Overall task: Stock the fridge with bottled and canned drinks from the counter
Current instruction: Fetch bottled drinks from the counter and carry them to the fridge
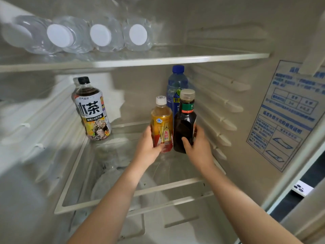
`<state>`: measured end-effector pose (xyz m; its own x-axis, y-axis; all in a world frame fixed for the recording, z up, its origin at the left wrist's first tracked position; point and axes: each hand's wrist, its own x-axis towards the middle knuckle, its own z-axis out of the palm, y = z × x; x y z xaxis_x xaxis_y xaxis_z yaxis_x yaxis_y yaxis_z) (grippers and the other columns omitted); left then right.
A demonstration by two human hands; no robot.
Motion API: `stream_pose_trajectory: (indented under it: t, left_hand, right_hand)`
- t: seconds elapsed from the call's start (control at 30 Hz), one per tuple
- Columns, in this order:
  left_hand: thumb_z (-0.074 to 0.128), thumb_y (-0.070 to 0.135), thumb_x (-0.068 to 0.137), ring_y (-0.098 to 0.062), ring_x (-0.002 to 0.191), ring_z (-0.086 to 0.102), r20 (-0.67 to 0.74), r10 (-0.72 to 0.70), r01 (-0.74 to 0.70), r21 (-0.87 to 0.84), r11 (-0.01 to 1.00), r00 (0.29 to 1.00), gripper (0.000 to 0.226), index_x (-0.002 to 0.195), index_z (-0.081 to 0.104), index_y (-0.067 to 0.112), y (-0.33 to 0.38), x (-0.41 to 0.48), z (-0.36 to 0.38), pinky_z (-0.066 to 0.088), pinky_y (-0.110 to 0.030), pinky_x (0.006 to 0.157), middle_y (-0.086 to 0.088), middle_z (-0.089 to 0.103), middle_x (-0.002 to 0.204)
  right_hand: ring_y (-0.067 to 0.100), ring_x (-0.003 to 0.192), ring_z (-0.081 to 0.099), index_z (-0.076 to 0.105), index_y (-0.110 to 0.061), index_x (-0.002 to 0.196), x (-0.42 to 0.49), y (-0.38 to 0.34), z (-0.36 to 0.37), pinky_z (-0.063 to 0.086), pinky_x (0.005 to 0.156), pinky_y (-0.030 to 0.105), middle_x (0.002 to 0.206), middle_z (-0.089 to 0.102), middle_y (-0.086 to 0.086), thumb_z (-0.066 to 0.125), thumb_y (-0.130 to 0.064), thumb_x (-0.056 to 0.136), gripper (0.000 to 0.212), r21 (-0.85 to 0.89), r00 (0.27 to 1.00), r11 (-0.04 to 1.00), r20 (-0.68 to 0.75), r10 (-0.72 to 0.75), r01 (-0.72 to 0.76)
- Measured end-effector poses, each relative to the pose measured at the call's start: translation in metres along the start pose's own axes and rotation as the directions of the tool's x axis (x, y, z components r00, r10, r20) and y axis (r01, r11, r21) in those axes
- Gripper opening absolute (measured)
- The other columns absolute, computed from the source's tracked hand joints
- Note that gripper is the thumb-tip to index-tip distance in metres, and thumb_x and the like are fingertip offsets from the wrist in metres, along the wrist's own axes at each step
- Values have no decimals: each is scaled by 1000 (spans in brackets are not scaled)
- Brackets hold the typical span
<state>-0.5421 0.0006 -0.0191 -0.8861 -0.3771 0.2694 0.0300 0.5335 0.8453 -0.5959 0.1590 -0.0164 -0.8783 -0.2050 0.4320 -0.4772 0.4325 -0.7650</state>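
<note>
Inside the open fridge, my left hand grips a yellow drink bottle with a white cap low on its side. My right hand grips a dark bottle with a brown cap right beside it. Both bottles are upright at the right rear of the glass middle shelf; whether their bases touch it I cannot tell. A blue bottle with a blue cap stands directly behind them. A dark iced-tea bottle with a black cap stands at the shelf's left rear.
Several clear water bottles lie on their sides on the upper shelf, white caps facing me. Ribbed shelf rails line the right wall. A blue-printed sticker covers the wall at right. Another shelf sits below.
</note>
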Motion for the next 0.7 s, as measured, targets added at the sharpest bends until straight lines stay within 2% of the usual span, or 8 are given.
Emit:
stream_pose_trajectory:
  t: [0.17,0.53,0.7]
  left_hand:
    - [71,10,82,-22,127,46,-20,11,-10,38,999,1000,69,140,33,14,-2,27,6,37,-41,108,-9,49,136]
    - [68,8,83,-24,131,43,-34,50,-50,6,999,998,75,145,27,13,-13,35,12,35,-47,111,-10,46,140]
    - [70,11,82,-26,133,41,11,-4,4,11,1000,1000,79,147,24,11,-12,41,9,33,-47,112,-11,44,142]
  right_hand:
    - [29,117,52,41,-3,133,23,0,10,41,92,31,128,53,14,63,-13,86,53,-30,999,998,-4,54,-54]
    - [27,118,51,39,-6,134,33,6,16,36,87,23,129,52,12,64,-16,85,56,-55,996,995,-12,84,-85]
    - [30,114,56,39,-8,134,32,3,15,46,89,35,127,56,11,63,-20,86,54,-105,993,988,8,115,-113]
